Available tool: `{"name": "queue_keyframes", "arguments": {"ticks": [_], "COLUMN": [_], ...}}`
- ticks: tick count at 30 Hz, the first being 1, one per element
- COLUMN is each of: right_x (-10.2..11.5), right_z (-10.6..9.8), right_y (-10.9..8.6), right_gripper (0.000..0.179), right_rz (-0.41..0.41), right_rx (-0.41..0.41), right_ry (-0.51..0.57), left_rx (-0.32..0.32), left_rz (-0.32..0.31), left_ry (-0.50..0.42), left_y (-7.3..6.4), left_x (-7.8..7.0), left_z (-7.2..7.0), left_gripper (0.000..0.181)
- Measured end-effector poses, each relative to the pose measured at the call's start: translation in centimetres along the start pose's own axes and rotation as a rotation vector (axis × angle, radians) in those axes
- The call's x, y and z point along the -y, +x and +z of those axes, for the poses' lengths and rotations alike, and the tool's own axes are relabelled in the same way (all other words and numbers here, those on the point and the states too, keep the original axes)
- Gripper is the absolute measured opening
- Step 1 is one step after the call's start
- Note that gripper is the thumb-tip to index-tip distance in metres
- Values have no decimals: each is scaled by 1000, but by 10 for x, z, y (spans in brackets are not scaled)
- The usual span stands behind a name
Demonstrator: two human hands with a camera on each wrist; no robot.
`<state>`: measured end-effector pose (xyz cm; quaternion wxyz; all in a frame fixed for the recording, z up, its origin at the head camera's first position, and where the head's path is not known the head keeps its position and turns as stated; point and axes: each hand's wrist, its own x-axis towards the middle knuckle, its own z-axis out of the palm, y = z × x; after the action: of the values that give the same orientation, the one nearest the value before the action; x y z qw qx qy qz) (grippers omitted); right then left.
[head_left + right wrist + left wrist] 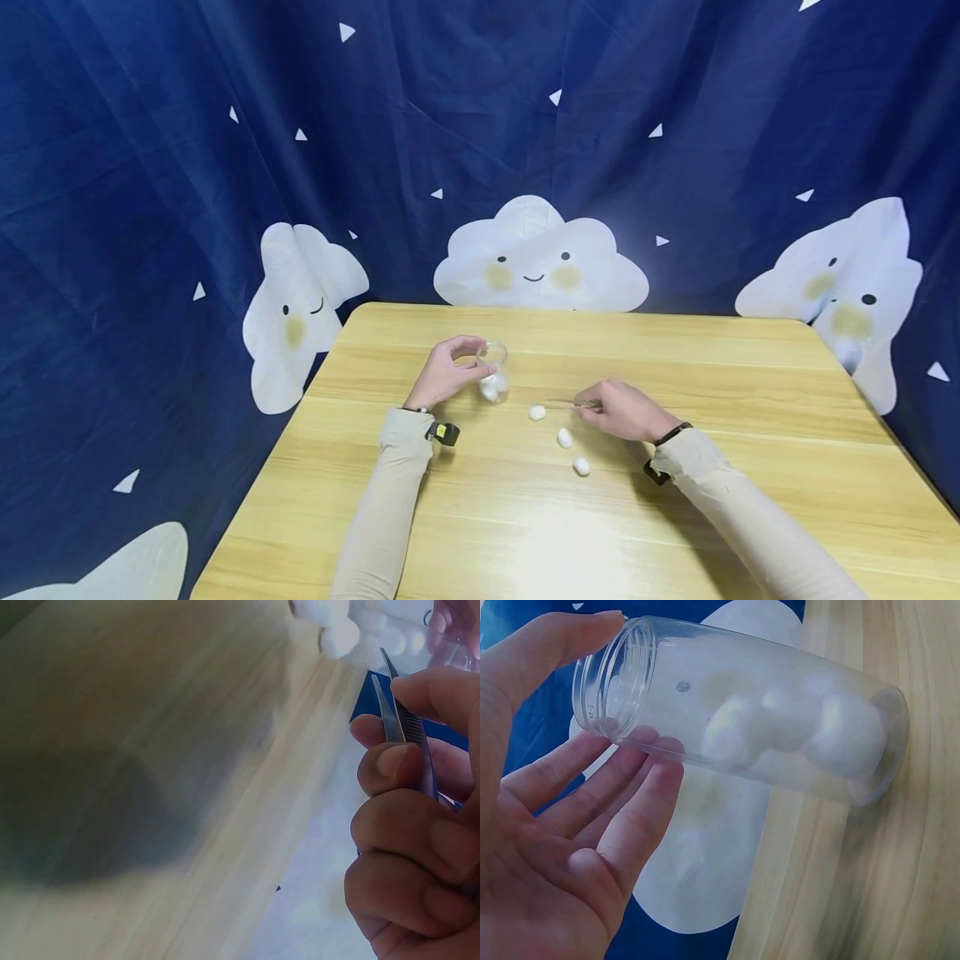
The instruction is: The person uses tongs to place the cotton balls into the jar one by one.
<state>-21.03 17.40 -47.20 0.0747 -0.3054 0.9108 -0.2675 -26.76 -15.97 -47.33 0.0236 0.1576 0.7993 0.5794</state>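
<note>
My left hand (444, 373) grips a clear plastic jar (697, 712) near its threaded, lidless mouth, thumb on one side and fingers on the other. Several white cotton balls (847, 739) lie at the bottom of the jar, which stands on the table. In my right hand (628, 411) is a pair of metal tweezers (409, 724), pinched between thumb and fingers. The tweezer tips are slightly apart with nothing between them, and point left toward a cotton ball (537, 412). Two more, a middle cotton ball (564, 437) and a nearer cotton ball (581, 467), lie on the tabletop.
The light wood table (480, 533) spreads under both arms, with a bright glare patch near its front. Behind it and at its sides hangs a dark blue curtain (480, 108) printed with smiling clouds and small white triangles.
</note>
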Motion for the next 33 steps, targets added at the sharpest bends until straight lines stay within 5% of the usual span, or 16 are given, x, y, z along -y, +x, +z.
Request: {"name": "queue_keyframes", "arguments": {"ticks": [28,33], "right_x": [-7,-9], "right_z": [18,20], "right_y": [5,4], "right_gripper": [31,17], "right_rz": [-75,-91], "right_rx": [7,-21], "right_ry": [-40,-55], "left_rx": [-1,3], "left_rz": [-5,-9], "left_ry": [-13,-26], "left_y": [3,2], "left_x": [5,4], "left_z": [0,0], "left_gripper": [48,47]}}
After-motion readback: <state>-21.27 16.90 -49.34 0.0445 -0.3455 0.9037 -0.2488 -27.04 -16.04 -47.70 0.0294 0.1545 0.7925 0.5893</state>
